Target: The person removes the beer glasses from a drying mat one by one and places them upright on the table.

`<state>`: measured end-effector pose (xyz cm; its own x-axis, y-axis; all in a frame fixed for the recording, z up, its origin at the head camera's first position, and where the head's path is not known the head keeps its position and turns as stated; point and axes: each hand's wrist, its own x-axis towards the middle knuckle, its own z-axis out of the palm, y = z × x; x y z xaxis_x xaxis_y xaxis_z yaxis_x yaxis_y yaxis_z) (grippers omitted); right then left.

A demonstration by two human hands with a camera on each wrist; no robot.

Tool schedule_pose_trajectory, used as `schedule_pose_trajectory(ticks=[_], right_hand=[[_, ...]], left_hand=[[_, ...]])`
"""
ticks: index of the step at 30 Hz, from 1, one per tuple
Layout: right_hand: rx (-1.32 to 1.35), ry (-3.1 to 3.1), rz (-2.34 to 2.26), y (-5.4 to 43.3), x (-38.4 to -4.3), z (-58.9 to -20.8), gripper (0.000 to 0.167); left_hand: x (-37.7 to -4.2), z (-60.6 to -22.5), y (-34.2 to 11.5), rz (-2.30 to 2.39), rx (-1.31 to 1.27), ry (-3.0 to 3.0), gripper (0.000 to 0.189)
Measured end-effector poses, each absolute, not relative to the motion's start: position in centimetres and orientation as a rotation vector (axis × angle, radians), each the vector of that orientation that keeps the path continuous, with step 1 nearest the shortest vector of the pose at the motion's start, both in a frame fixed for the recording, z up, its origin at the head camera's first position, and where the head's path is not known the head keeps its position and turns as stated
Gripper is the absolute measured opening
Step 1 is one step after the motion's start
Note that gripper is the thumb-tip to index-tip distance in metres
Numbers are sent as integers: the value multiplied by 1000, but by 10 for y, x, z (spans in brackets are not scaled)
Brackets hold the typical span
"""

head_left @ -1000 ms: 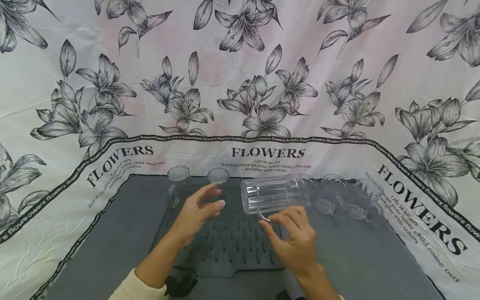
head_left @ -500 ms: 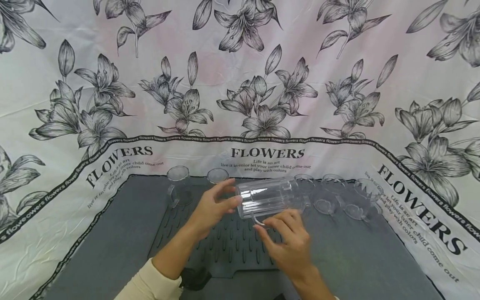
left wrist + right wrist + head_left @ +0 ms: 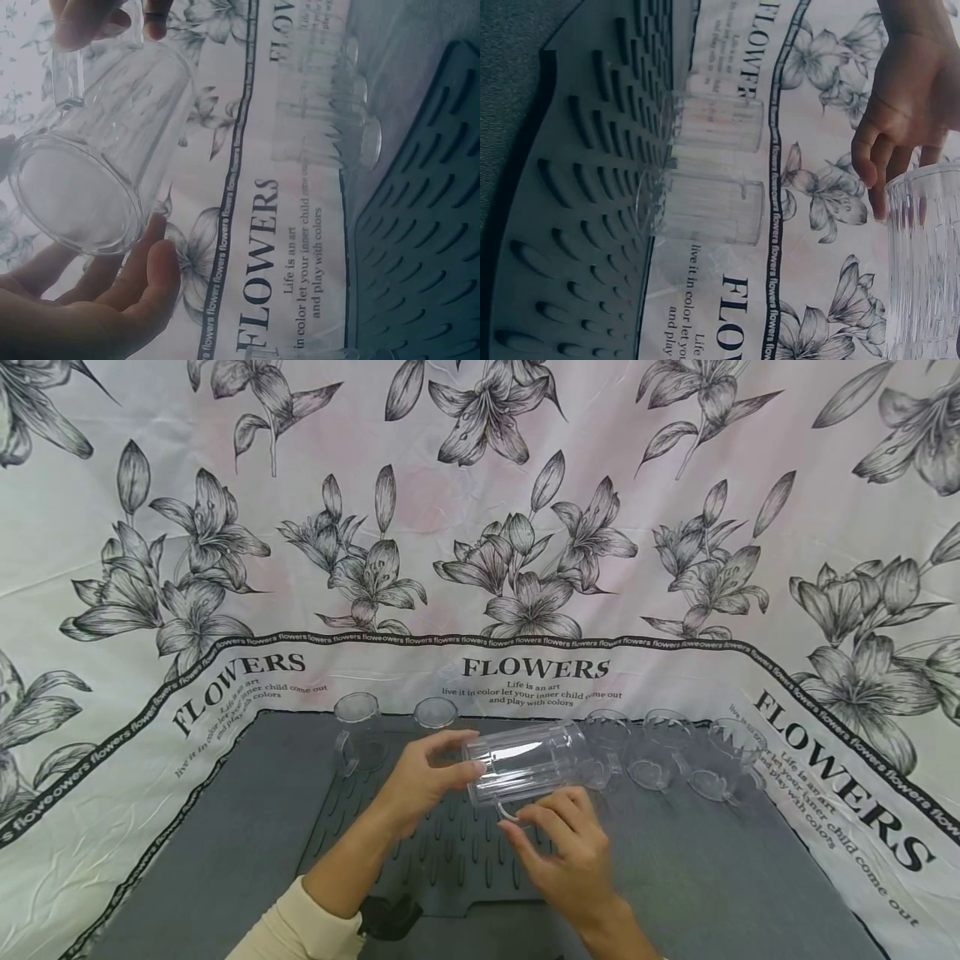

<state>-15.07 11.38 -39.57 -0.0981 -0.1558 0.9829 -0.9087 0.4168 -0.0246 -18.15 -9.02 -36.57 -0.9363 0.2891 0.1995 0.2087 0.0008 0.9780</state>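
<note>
A clear ribbed mug (image 3: pixel 525 762) lies tilted on its side in the air above the dark ridged mat (image 3: pixel 465 906). My right hand (image 3: pixel 566 847) pinches its handle (image 3: pixel 507 812) from below. At the mug's left end, my left hand (image 3: pixel 420 781) has its thumb in front and fingers behind, gripping the round edge. From the left wrist, the mug's thick round end (image 3: pixel 79 196) faces the camera, with the left fingers (image 3: pixel 142 285) along its lower edge. The right wrist view shows only part of the mug (image 3: pixel 926 262), at the right border.
Two clear mugs stand at the mat's back edge, one at left (image 3: pixel 358 735) and another (image 3: pixel 435 714) nearer the middle. Several more, including an outer mug (image 3: pixel 723 760), stand in a row at the back right. A flower-printed cloth (image 3: pixel 525 568) rises behind the grey table (image 3: pixel 720 877).
My left hand has moved right and taken hold of the mug's left end. The right hand has brought the mug slightly left and down.
</note>
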Motion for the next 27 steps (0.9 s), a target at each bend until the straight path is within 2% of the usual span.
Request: schedule_pose_trajectory(ticks=[6, 9, 12, 18, 22, 27], right_hand=[[967, -1578, 851, 115, -149, -398, 33], [856, -1585, 957, 119, -145, -400, 38], [659, -1638, 1273, 126, -138, -402, 31], [219, -1783, 2039, 131, -123, -402, 27], [317, -1761, 2435, 127, -118, -401, 42], [528, -1589, 2610, 127, -117, -396, 41]], left_hand=[[-179, -367, -89, 2139, 435, 2246, 49], [-177, -369, -90, 2176, 381, 2239, 47], [-175, -371, -91, 2224, 351, 2216, 47], [-171, -377, -91, 2304, 317, 2181, 49], [-169, -381, -88, 2347, 323, 2149, 49], [-168, -387, -86, 2375, 386, 2063, 52]])
